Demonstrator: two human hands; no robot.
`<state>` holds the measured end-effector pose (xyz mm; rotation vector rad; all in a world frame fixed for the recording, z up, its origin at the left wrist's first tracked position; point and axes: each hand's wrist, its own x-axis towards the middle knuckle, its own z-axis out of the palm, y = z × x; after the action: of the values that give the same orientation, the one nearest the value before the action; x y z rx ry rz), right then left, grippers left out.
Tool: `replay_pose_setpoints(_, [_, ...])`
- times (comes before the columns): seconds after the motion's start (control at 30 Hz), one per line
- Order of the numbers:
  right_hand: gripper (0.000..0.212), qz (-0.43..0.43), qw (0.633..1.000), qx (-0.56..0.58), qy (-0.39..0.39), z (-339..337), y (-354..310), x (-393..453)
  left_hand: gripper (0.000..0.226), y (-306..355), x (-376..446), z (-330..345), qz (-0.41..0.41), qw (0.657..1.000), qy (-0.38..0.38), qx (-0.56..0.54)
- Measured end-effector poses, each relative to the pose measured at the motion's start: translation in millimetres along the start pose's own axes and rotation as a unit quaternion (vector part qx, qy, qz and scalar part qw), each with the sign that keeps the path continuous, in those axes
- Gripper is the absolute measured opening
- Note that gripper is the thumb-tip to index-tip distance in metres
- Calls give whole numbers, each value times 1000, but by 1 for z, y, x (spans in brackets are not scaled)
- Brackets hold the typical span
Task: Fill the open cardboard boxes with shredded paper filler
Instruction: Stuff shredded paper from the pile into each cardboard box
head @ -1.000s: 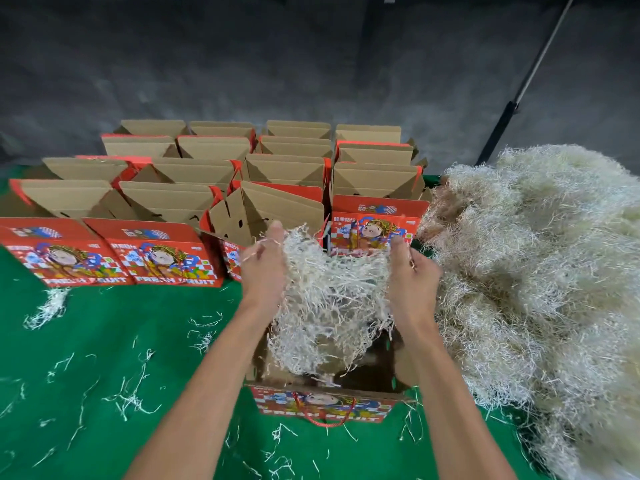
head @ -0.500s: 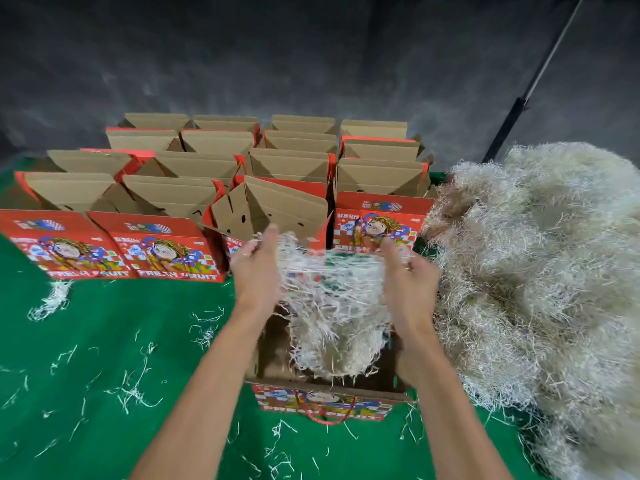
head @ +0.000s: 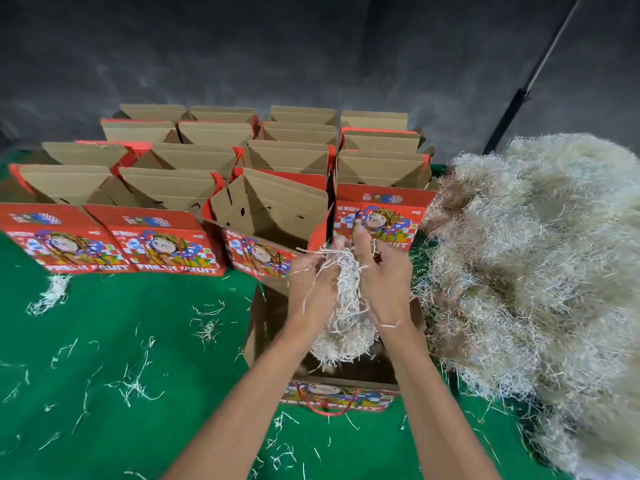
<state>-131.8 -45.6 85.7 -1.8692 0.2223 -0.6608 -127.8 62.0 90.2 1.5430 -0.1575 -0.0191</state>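
My left hand (head: 313, 285) and right hand (head: 384, 282) press together, each grip clenched round one wad of shredded paper (head: 346, 317) hanging over the open box (head: 266, 323) nearest me. The big filler heap (head: 536, 271) crowds its right edge; green counter (head: 104, 375) lies open on the left.

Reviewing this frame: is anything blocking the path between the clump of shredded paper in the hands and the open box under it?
Nothing visible does. The left hand and right hand press the clump of shredded paper between them right above the open box, whose flaps stand clear; the clump's lower end already hangs into the opening.
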Motion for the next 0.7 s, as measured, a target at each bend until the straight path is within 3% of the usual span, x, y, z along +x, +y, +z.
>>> replay_pose_setpoints(0.2, [65, 42, 998, -5, -38, -8, 7, -8, 48, -10, 11, -20, -29, 996, 86, -22])
replay_pose_setpoints(0.33, [70, 62, 997, 11, -47, -7, 7, -7, 55, -11, 12, -30, -42, 994, 95, -19])
replay_pose_setpoints(0.43, [64, 74, 995, 34, -50, -11, 4, -5, 50, -10, 11, -43, -74, 989, 127, -11])
replay_pose_setpoints(0.57, [63, 131, 991, 34, 11, -38, 7, 12, 45, -6, 27, -84, -117, 963, 242, -34])
replay_pose_setpoints(0.7, [62, 138, 989, 44, 16, -41, 2, 16, 33, -9, 24, -83, -116, 970, 215, -15])
